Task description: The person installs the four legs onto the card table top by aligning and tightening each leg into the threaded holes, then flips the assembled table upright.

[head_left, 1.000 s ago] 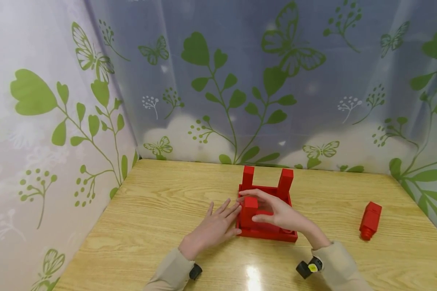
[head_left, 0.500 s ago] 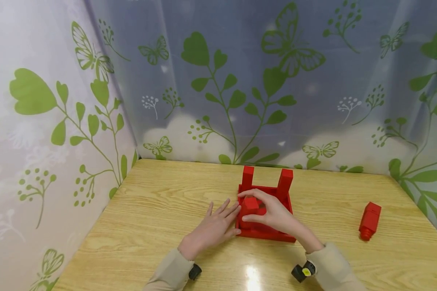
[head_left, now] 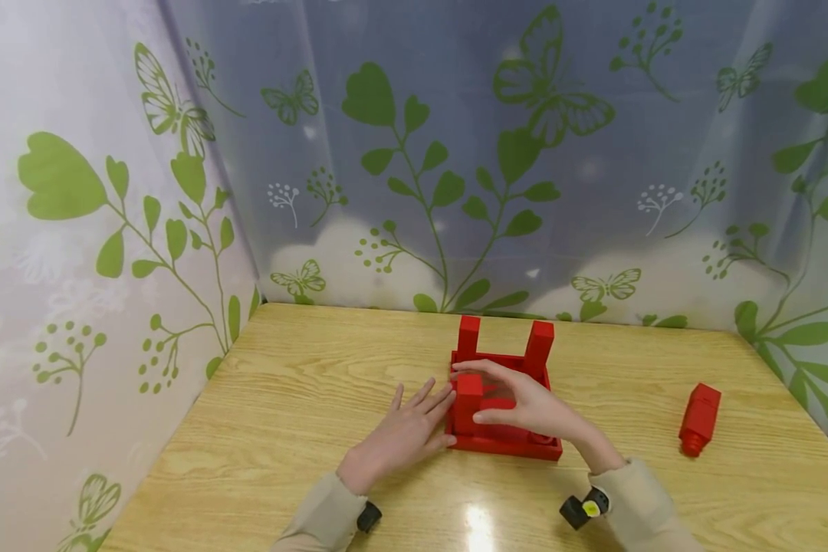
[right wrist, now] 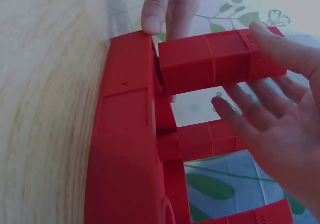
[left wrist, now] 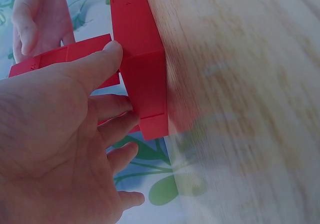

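Note:
A shallow red square base (head_left: 505,445) with a raised rim lies on the table, and square red posts stand up from it. My right hand (head_left: 533,404) curls loosely around the near-left post (head_left: 468,404), thumb on one side and fingers reaching behind. In the right wrist view the thumb (right wrist: 280,46) touches this post close to its free end. My left hand (head_left: 403,435) lies with spread fingers against the base's left side. Its thumb (left wrist: 102,61) rests on a corner of the base in the left wrist view.
Two more posts, one at the far left (head_left: 468,339) and one at the far right (head_left: 540,346), rise from the base. A loose red post (head_left: 701,418) with a threaded end lies to the right on the wooden table (head_left: 303,368). Patterned curtains (head_left: 414,192) hang behind and at the left.
The near-left post has turned about its upright axis and leans slightly left. My right hand twisted inward around it, then back outward. The left hand and base stay nearly still.

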A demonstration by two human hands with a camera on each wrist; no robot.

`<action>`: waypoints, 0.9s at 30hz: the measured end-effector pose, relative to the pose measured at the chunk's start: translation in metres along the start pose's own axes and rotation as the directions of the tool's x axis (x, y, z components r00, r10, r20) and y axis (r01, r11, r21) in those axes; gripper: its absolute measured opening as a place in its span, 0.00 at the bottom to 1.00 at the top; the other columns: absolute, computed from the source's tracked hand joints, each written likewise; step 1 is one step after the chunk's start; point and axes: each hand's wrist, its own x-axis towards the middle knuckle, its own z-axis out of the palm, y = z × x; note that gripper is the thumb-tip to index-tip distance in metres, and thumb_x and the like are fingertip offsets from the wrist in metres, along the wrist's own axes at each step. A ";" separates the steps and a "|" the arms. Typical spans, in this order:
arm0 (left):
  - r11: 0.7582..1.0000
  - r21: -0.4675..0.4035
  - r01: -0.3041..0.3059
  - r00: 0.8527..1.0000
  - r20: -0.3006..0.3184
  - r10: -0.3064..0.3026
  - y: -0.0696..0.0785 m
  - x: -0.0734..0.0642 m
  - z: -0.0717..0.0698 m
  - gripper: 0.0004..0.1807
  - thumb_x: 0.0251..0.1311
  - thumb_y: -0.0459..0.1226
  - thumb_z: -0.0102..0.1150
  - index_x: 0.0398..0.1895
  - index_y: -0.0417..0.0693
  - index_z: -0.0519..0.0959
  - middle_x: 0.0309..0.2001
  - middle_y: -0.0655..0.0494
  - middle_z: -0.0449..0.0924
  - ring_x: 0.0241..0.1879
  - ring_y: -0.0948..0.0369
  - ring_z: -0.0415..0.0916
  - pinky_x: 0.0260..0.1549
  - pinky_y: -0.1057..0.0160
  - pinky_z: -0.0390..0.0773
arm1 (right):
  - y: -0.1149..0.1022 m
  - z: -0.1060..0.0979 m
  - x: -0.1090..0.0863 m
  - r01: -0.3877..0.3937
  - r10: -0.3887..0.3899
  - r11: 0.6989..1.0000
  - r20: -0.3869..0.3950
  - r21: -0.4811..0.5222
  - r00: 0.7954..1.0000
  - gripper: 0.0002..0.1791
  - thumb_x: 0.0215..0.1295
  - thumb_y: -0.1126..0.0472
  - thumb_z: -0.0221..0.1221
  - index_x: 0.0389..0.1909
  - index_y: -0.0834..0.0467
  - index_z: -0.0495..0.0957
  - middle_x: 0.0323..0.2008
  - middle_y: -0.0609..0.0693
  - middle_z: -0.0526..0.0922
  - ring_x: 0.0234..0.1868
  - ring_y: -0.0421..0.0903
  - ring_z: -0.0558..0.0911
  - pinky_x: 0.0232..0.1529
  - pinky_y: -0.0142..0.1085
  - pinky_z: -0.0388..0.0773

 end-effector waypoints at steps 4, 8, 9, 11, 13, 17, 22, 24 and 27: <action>1.000 0.001 0.000 1.000 0.000 0.000 0.000 -0.001 0.000 0.38 0.74 0.56 0.49 0.80 0.48 0.58 0.80 0.57 0.52 0.80 0.51 0.45 0.72 0.32 0.47 | 0.002 -0.002 -0.001 0.027 -0.028 0.999 0.044 0.022 0.999 0.37 0.67 0.68 0.64 0.75 0.55 0.64 0.72 0.56 0.69 0.72 0.45 0.70 0.66 0.37 0.72; 1.000 -0.001 -0.007 1.000 -0.006 0.007 0.000 -0.001 0.001 0.38 0.74 0.55 0.50 0.80 0.48 0.58 0.80 0.58 0.52 0.80 0.50 0.46 0.71 0.31 0.48 | 0.004 -0.003 -0.001 0.017 -0.020 0.999 0.054 0.040 0.998 0.34 0.69 0.67 0.63 0.74 0.57 0.65 0.72 0.59 0.69 0.69 0.44 0.73 0.66 0.33 0.71; 1.000 -0.002 -0.009 1.000 -0.009 0.009 0.000 -0.001 0.001 0.38 0.74 0.55 0.50 0.79 0.48 0.59 0.80 0.57 0.52 0.80 0.50 0.46 0.71 0.31 0.48 | 0.004 -0.003 -0.001 0.015 -0.017 0.999 0.047 0.038 0.999 0.33 0.68 0.67 0.63 0.73 0.58 0.66 0.71 0.60 0.70 0.68 0.43 0.74 0.65 0.34 0.72; 1.000 0.002 -0.011 1.000 -0.012 0.011 0.000 -0.001 0.001 0.38 0.74 0.55 0.50 0.79 0.48 0.59 0.80 0.57 0.53 0.80 0.50 0.46 0.71 0.31 0.48 | 0.004 -0.001 0.000 0.010 -0.011 1.000 0.015 0.014 1.000 0.33 0.66 0.65 0.66 0.71 0.59 0.69 0.69 0.60 0.72 0.66 0.42 0.76 0.63 0.34 0.74; 1.000 0.005 -0.010 1.000 -0.013 0.010 0.000 -0.001 0.001 0.38 0.74 0.55 0.50 0.79 0.47 0.59 0.80 0.57 0.53 0.80 0.50 0.46 0.71 0.31 0.48 | 0.004 0.001 0.002 0.000 -0.001 1.000 -0.031 -0.020 1.000 0.34 0.62 0.63 0.70 0.69 0.58 0.72 0.66 0.57 0.75 0.62 0.42 0.79 0.61 0.36 0.77; 1.000 0.010 -0.009 1.000 -0.016 0.009 0.000 -0.001 0.001 0.38 0.74 0.56 0.49 0.79 0.47 0.59 0.80 0.56 0.54 0.80 0.51 0.46 0.71 0.32 0.48 | 0.004 0.009 0.004 -0.043 0.030 0.992 -0.116 -0.115 0.993 0.32 0.59 0.55 0.73 0.64 0.52 0.76 0.62 0.49 0.80 0.57 0.41 0.81 0.57 0.39 0.79; 1.000 0.010 -0.013 1.000 -0.020 0.013 0.001 -0.001 0.000 0.37 0.74 0.55 0.50 0.79 0.48 0.59 0.79 0.55 0.55 0.80 0.51 0.46 0.71 0.31 0.49 | 0.003 0.016 0.005 -0.087 0.054 0.975 -0.158 -0.206 0.986 0.30 0.61 0.47 0.71 0.63 0.47 0.77 0.60 0.42 0.80 0.60 0.42 0.78 0.57 0.43 0.77; 1.000 0.008 -0.014 1.000 -0.022 0.014 0.001 -0.001 0.000 0.37 0.74 0.55 0.51 0.79 0.47 0.59 0.79 0.55 0.56 0.80 0.50 0.47 0.71 0.31 0.49 | 0.003 0.016 0.005 -0.079 0.046 0.975 -0.159 -0.209 0.986 0.30 0.61 0.48 0.71 0.64 0.48 0.77 0.61 0.42 0.80 0.61 0.43 0.77 0.58 0.44 0.77; 1.000 0.004 -0.013 1.000 -0.022 0.013 0.001 -0.002 -0.001 0.37 0.74 0.54 0.51 0.79 0.47 0.60 0.79 0.54 0.57 0.80 0.50 0.47 0.71 0.31 0.49 | 0.002 0.013 0.005 -0.045 0.022 0.984 -0.132 -0.170 0.991 0.32 0.61 0.52 0.72 0.66 0.50 0.75 0.63 0.45 0.79 0.63 0.43 0.77 0.59 0.43 0.78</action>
